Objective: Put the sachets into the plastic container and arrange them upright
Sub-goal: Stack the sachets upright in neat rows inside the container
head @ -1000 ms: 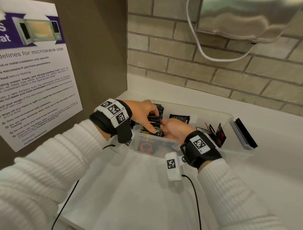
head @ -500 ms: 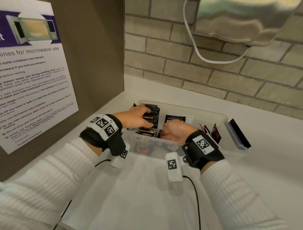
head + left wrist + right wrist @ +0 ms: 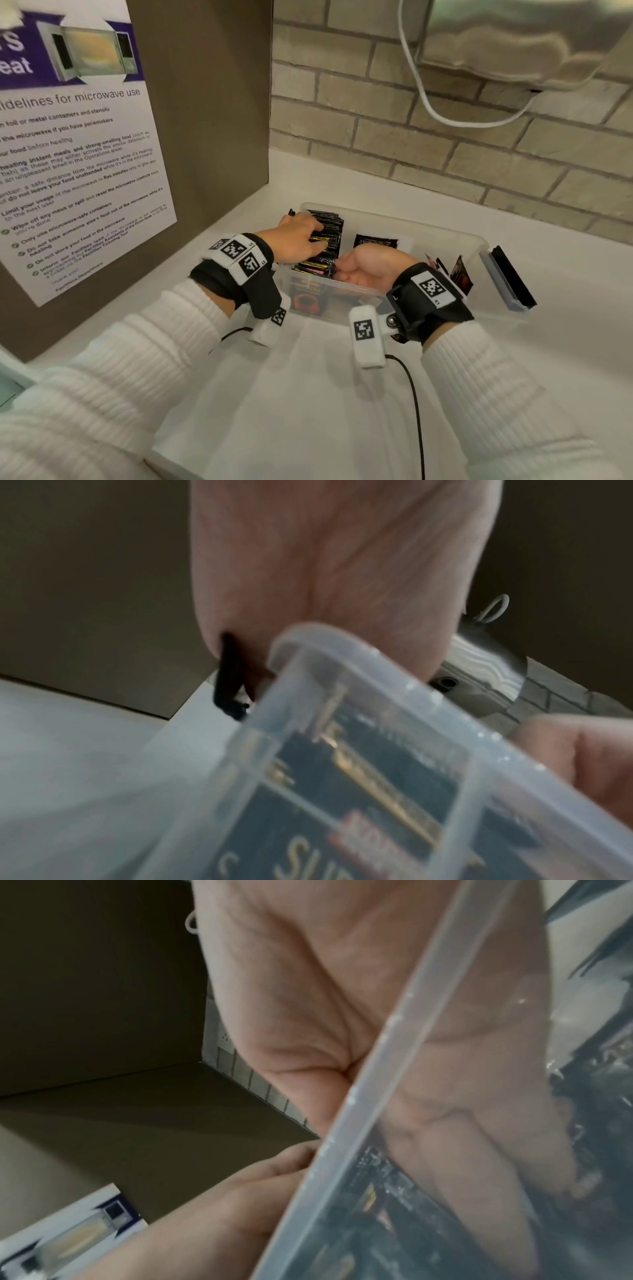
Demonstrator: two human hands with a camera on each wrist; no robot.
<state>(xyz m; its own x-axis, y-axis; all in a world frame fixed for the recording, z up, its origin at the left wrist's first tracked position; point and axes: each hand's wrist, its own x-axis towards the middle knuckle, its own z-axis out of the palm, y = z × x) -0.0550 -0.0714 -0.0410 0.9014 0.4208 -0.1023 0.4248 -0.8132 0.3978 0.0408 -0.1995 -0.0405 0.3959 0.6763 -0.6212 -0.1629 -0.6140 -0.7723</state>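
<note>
Head view, hands: the left hand (image 3: 301, 236) lies with straight fingers on top of the row of sachets (image 3: 325, 240) standing at the left end of the plastic container (image 3: 455, 236); the right hand (image 3: 368, 269) reaches inside against the row's right side, its fingers hidden, so I cannot tell its grip.
Head view, risk: if either hand lifts off, the loosely packed row could fan over into the free space to its right.
Head view, count: one container; one packed row, its sachets too tight to count; one lone dark sachet (image 3: 376, 241) behind; a few more sachets (image 3: 459, 274) at the right end; one lid (image 3: 510, 277) beside the box.
Left wrist view: blurred; the container corner (image 3: 342, 653) and one sachet face behind its wall.
Right wrist view: the container rim (image 3: 394, 1047) crosses the palm; fingers extend down among the sachets, seemingly holding nothing.
</note>
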